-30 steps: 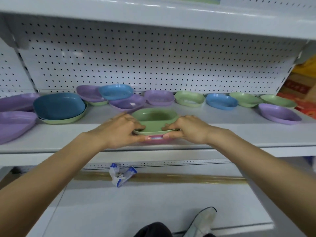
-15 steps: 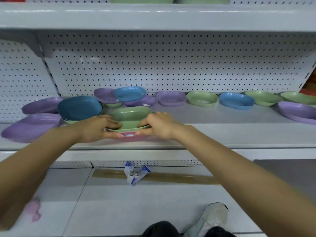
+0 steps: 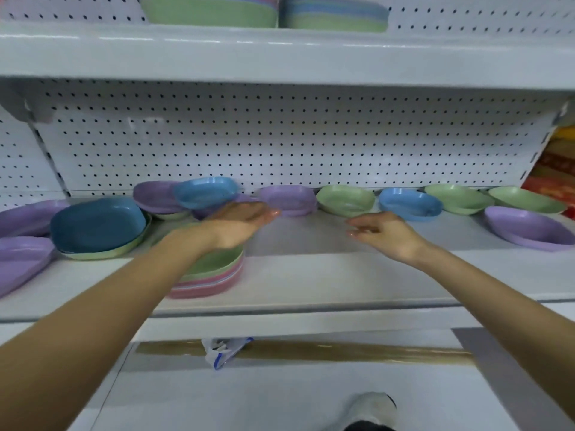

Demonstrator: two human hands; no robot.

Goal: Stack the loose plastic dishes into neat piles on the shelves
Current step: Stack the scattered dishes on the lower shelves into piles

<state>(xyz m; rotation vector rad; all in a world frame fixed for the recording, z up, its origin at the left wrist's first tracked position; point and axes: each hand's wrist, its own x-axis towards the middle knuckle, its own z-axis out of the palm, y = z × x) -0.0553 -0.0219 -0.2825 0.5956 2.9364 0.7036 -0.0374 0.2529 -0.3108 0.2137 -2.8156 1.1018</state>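
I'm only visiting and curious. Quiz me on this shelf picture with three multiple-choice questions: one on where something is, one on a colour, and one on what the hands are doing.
1. Where does the pink-based pile stand?
A. near the front edge of the middle shelf
B. on the floor
C. against the pegboard back wall

2. What colour is the front-right dish?
A. green
B. purple
C. blue

3. What are the left hand and the right hand doing?
A. both grasp the pile
B. the left one holds a blue dish
C. both are open and hold nothing

Answers:
1 A: the pile sits by the shelf's front lip, partly behind the left forearm.
2 B: its whole bowl is purple.
3 C: the fingers are straight or relaxed, with nothing in them.
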